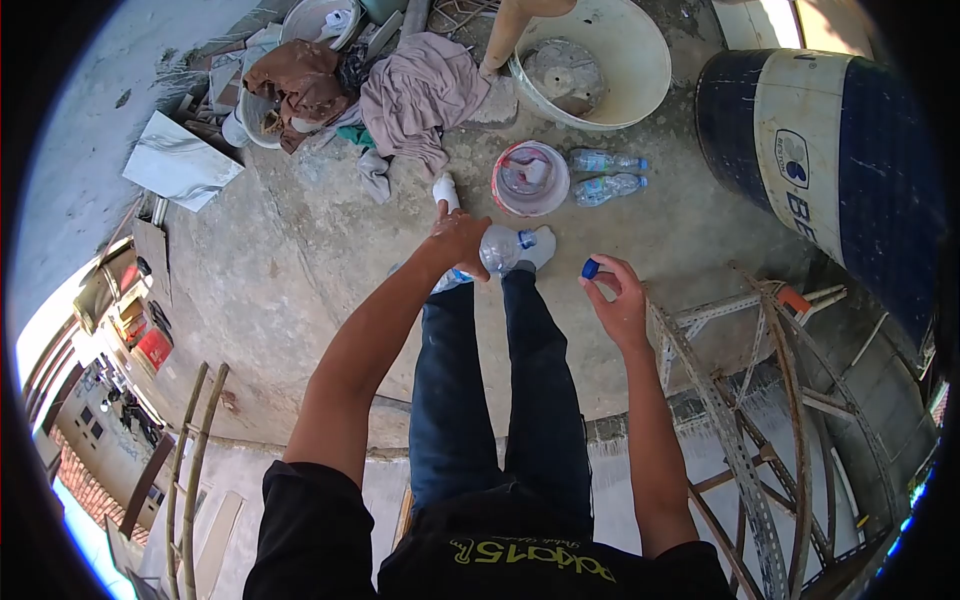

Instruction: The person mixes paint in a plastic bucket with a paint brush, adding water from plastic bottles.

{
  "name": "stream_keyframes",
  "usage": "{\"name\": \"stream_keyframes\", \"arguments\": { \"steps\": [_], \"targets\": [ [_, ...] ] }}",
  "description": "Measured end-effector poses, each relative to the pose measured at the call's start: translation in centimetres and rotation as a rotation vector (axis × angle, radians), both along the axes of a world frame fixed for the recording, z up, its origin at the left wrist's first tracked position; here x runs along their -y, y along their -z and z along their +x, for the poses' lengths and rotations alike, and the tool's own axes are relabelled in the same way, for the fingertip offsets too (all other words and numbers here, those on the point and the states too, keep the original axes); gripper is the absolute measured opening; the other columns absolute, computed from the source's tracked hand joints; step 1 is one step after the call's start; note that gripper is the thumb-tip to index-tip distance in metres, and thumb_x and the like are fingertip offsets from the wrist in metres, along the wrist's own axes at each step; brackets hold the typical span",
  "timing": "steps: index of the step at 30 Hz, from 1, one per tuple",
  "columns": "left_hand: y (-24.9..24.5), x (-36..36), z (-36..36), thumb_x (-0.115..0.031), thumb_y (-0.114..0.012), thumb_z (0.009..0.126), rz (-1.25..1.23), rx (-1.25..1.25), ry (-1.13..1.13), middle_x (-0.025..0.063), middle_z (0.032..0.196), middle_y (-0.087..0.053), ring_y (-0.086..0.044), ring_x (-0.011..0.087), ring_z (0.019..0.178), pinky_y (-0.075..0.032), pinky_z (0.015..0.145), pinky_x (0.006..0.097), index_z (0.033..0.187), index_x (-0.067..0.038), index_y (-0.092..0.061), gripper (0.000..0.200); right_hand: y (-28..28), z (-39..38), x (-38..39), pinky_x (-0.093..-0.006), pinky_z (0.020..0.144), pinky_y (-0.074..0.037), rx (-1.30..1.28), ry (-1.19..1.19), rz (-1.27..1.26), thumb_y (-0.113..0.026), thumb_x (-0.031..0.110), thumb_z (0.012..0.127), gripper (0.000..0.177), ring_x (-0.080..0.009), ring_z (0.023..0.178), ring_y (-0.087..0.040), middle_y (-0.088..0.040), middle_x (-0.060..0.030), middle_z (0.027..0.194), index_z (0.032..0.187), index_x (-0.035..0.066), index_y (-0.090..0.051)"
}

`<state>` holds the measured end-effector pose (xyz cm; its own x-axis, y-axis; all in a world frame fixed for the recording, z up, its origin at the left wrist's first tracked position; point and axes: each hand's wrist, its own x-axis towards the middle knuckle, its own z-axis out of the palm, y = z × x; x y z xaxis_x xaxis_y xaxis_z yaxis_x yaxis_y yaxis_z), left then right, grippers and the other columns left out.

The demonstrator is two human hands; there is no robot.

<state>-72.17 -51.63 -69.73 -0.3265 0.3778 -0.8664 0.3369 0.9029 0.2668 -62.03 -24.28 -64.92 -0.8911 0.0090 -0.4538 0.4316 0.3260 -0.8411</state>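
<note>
My left hand (462, 240) is closed around a clear plastic bottle (497, 250), held tilted above my feet with its neck pointing right. A blue band circles the bottle's neck, and part of its body is hidden behind the hand. Off to the right, my right hand (620, 295) pinches a blue bottle cap (591, 268) between thumb and fingers, apart from the bottle. Beyond the hands stands a small pinkish-white bucket (530, 180) with something pale inside. Two clear bottles, one farther (600, 161) and one nearer (605, 189), lie on the concrete beside it.
A large whitish tub (645, 65) sits behind the small bucket. Crumpled grey-pink cloth (420, 95) lies at the back left. A blue and cream drum (810, 150) stands right, above a rusty metal frame (740, 440). A bamboo ladder (190, 460) leans at left.
</note>
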Motion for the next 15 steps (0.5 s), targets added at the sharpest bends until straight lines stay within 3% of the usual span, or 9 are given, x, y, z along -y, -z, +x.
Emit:
{"name": "stream_keyframes", "arguments": {
  "steps": [8, 15],
  "targets": [
    [0.3, -1.0, -0.7, -0.053, -0.082, 0.054, -0.050, 0.033, -0.031, 0.0122, 0.109, -0.069, -0.060, 0.0315, 0.114, -0.023, 0.111, 0.0520, 0.125, -0.011, -0.057, 0.087, 0.0, 1.0, 0.2, -0.0309, 0.084, -0.055, 0.033, 0.029, -0.005, -0.072, -0.001, 0.082, 0.036, -0.0182, 0.089, -0.068, -0.062, -0.0113, 0.111, 0.116, 0.001, -0.063],
    [1.1, -1.3, -0.6, -0.053, -0.082, 0.052, -0.058, -0.009, -0.067, 0.0143, 0.105, -0.071, -0.063, 0.0323, 0.108, -0.025, 0.107, 0.0480, 0.123, -0.011, -0.058, 0.086, 0.2, 1.0, 0.2, -0.0307, 0.084, -0.055, 0.043, 0.037, -0.022, -0.073, -0.001, 0.082, 0.037, -0.0178, 0.088, -0.069, -0.062, -0.0111, 0.111, 0.117, 0.001, -0.062]
  ]
}}
